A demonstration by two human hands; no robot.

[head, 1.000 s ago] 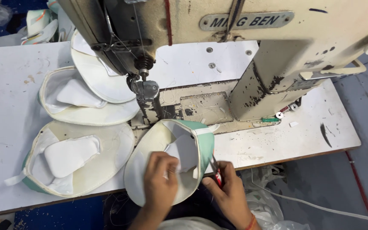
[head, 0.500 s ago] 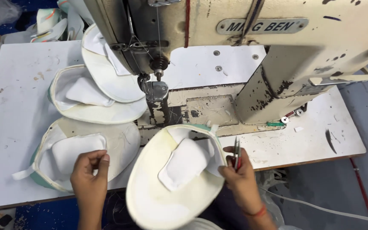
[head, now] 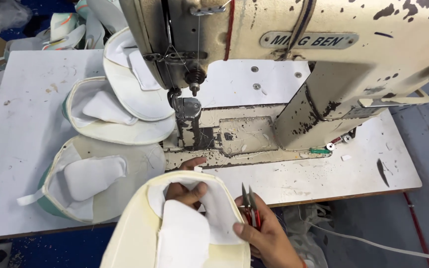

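A cream shoe upper (head: 140, 233) with a white padded tongue (head: 184, 238) is raised close to the camera at the bottom centre. My left hand (head: 188, 191) reaches in from behind it; its fingers show through the opening and grip the white lining. My right hand (head: 266, 235) pinches the upper's right edge with the thumb and also holds red-handled thread snips (head: 250, 203), blades pointing up. The upper hides most of both hands.
A worn cream sewing machine (head: 294, 74) stands on the white table (head: 16, 139), its presser foot and needle (head: 189, 106) just beyond my hands. Several similar uppers (head: 110, 124) are piled to the left. The table's front edge (head: 353, 193) runs on the right.
My left hand has come back from the pile on the left to the upper in front of me. The upper has been lifted and turned toward the camera. The right hand still holds the snips.
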